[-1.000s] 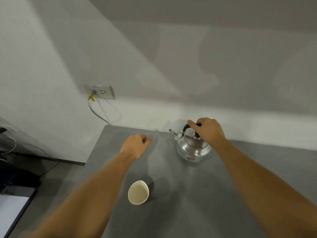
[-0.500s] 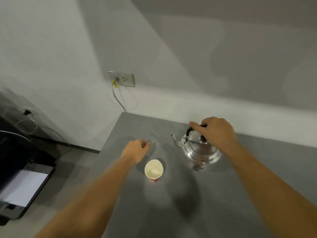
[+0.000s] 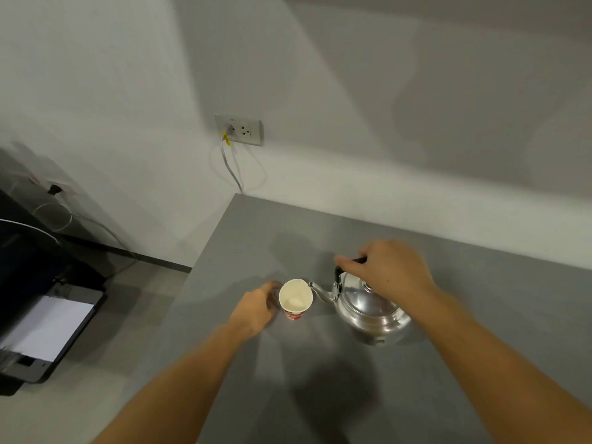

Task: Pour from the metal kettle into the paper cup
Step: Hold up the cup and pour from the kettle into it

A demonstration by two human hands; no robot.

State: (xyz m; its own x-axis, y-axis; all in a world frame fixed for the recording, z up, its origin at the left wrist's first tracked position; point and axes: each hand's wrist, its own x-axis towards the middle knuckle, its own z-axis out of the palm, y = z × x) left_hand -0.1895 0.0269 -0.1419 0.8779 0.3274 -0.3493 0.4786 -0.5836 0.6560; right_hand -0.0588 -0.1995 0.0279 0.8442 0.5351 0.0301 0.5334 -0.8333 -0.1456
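A shiny metal kettle [image 3: 368, 307] hangs just above the grey table [image 3: 464, 315], tilted left, with my right hand [image 3: 389, 269] shut on its black top handle. Its spout tip sits at the rim of the paper cup [image 3: 295, 298], white inside with a red print low on its side, which stands upright on the table. My left hand [image 3: 256, 307] is against the cup's left side with fingers curled around it. No stream of liquid is visible.
The table's left edge runs close to the cup, with floor below. A wall socket [image 3: 238, 129] with a plugged cable is on the wall behind. A dark printer [image 3: 41, 318] holding white paper sits on the floor at the left.
My right hand has lifted the kettle and brought it left, tipping the spout to the cup's rim. My left hand has moved from behind the cup to grip its side.
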